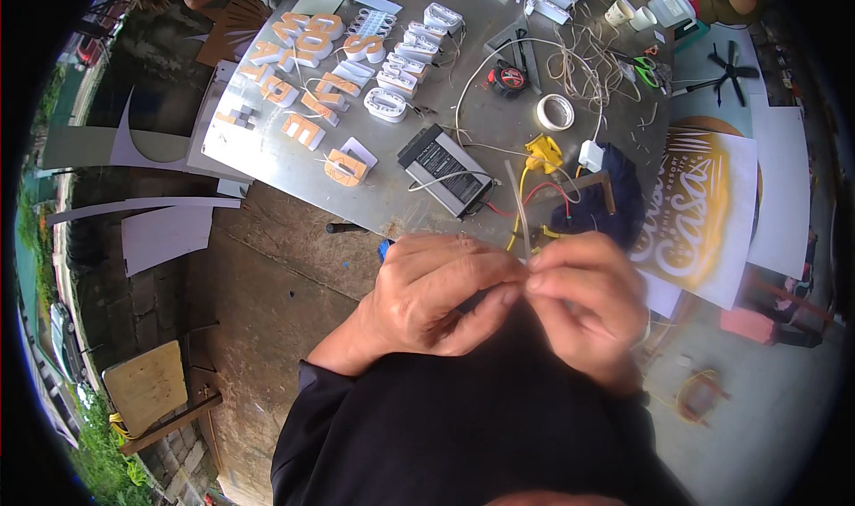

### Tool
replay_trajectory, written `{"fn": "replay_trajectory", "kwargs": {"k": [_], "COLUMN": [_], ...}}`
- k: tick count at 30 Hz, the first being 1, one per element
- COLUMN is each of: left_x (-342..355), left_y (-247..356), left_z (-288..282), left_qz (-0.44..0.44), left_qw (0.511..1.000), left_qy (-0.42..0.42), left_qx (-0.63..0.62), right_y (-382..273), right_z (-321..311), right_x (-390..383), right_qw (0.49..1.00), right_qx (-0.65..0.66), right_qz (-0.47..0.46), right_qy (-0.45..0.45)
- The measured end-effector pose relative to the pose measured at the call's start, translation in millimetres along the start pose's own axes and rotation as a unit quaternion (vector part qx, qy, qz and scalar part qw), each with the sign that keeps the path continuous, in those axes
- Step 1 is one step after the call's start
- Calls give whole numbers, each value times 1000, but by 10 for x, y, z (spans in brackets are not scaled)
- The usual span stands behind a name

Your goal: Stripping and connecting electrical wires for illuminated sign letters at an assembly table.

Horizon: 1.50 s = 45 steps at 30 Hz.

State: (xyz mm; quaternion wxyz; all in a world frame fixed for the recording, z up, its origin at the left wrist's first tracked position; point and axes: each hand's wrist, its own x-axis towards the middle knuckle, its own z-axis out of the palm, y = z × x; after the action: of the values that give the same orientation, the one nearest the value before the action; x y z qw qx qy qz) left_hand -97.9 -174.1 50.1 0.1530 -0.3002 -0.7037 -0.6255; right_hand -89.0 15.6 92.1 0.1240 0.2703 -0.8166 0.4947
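My left hand point(445, 288) and my right hand point(588, 292) meet in front of my chest, just off the table's near edge, both with fingers pinched. A thin, pale, see-through strip point(524, 208) rises from where the fingertips meet. Its lower end is hidden by the fingers, and I cannot tell what the left fingertips hold. Beyond my hands on the metal table point(356, 190) lie a black-and-silver power supply point(445, 169) with red and yellow wires, a yellow tool-like piece point(543, 154) and a small white plug-like box point(590, 156).
White-sided and wood-faced letters point(303, 132) cover the table's left. Farther right are a masking tape roll point(555, 111), red tape measure point(508, 77), metal square point(517, 52), tangled cable point(583, 61) and green scissors point(648, 71). A printed sign sheet point(712, 230) lies at right. Other people's arms show at the far edge.
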Motion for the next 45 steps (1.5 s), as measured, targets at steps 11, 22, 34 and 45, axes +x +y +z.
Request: {"fn": "replay_trajectory", "kwargs": {"k": [11,22,34,45], "left_x": [-29,61,28,67], "left_y": [-17,-40,-101,-195], "left_z": [1,-132,-111,-165], "left_qz": [32,40,25,102], "left_qw": [999,998,999,993], "left_qy": [14,-2,7,-41], "left_qx": [-7,-41,-45,-48], "right_y": [-68,-106,-37,-88], "right_z": [-108,-134,-68,-65], "right_x": [164,337,373,399], "right_qw": [996,987,988,987], "right_qx": [18,6,-7,-11], "right_qz": [11,-23,-51,-56], "right_qy": [-86,-156,-146,-152]}}
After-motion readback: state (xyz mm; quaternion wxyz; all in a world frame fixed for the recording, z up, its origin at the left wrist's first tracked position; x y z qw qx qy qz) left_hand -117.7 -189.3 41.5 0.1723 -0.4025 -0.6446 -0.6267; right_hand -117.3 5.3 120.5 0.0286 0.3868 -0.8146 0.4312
